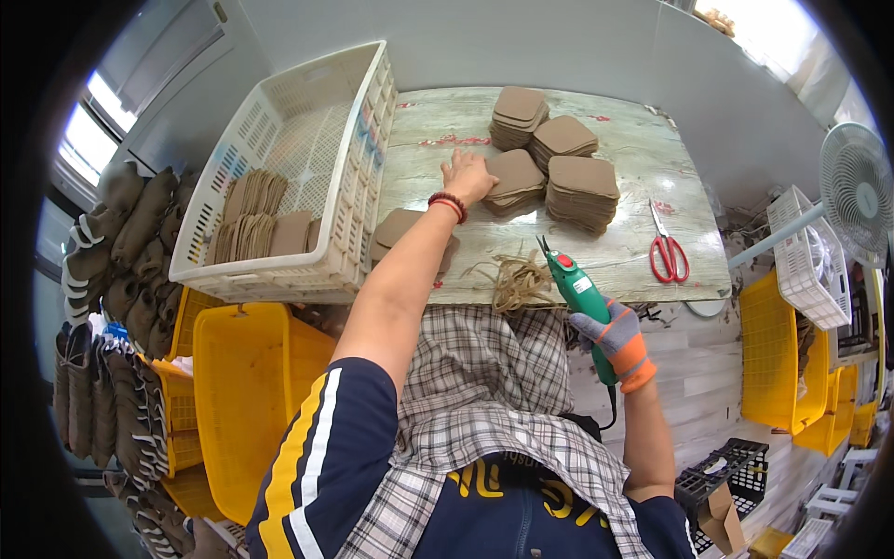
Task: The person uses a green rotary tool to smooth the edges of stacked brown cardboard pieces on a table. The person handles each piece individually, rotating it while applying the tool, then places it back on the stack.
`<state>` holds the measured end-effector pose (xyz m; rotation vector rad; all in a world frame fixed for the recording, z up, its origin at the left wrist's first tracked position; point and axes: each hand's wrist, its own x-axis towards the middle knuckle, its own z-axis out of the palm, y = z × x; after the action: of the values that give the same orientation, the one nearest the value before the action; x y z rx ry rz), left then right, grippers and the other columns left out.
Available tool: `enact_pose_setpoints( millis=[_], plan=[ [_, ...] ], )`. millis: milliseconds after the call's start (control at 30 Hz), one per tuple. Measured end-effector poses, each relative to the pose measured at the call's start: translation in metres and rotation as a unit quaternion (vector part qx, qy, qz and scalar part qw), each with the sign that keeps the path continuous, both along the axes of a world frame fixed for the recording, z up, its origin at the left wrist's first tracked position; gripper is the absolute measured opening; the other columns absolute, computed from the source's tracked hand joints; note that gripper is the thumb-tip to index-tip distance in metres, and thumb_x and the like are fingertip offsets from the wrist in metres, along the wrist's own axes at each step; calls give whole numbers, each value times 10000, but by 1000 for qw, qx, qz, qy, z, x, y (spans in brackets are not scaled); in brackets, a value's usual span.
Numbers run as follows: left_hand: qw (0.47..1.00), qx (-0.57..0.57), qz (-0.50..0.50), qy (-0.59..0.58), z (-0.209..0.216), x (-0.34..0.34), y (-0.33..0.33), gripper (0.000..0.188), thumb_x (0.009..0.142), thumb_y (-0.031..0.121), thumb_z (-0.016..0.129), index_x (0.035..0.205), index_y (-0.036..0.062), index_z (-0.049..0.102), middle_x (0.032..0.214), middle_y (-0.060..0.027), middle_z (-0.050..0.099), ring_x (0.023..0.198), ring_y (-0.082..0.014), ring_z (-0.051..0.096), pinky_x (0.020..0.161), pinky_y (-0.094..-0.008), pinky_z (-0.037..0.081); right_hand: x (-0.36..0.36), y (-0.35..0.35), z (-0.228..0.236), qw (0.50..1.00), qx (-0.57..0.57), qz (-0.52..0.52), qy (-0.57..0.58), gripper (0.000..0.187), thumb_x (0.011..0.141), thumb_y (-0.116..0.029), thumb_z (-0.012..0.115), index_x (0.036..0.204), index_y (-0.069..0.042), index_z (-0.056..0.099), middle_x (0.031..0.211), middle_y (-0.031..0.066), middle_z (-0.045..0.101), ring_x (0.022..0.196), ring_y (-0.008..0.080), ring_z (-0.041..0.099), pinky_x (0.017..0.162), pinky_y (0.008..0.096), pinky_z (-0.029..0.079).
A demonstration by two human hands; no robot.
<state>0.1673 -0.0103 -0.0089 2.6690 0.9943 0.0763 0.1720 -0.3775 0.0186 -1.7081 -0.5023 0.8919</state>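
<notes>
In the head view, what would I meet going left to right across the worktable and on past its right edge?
White slotted plastic crate → bare left hand → green handheld power tool in the grey-and-orange-gloved right hand → red-handled metal scissors → pale round-caged fan.

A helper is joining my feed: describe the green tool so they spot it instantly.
Find the pale table. At its near edge, right of the tan tangle, the gloved right hand holds the green tool. Unlike the scissors, it has a green body and black cord.

The tool (586, 300) is green — the pieces (583, 174) brown.
</notes>
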Motion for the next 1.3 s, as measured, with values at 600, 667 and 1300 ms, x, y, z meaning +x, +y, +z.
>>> enact_pose_setpoints(
  millis=[600, 667, 1300],
  plan=[
    [281, -686, 135, -657, 47, -41, -125, 321, 860, -31, 575, 1154, 30, 463, 1145, -122, 566, 1066, -264, 570, 935, -417, 497, -14, 21, 25, 993, 22, -65, -95, 411, 761, -264, 761, 1000, 29, 602, 683, 27, 620, 518, 65, 529, 474, 229, 432],
    [233, -707, 105, -659, 48, -38, -133, 359, 865, -27, 569, 1202, 34, 461, 1164, -109, 565, 1077, -256, 565, 940, -409, 492, -16, 22, 27, 992, 33, -69, -103, 410, 760, -265, 761, 999, 27, 602, 683, 30, 620, 518, 65, 531, 475, 229, 432],
    [189, -758, 122, -613, 38, -33, -167, 379, 862, 2, 589, 1213, 44, 452, 1168, -105, 564, 1076, -251, 561, 968, -405, 469, -22, 21, 50, 986, 102, -130, -25, 328, 774, -172, 759, 993, 0, 586, 647, 7, 564, 505, 63, 506, 457, 210, 414]
  ],
)
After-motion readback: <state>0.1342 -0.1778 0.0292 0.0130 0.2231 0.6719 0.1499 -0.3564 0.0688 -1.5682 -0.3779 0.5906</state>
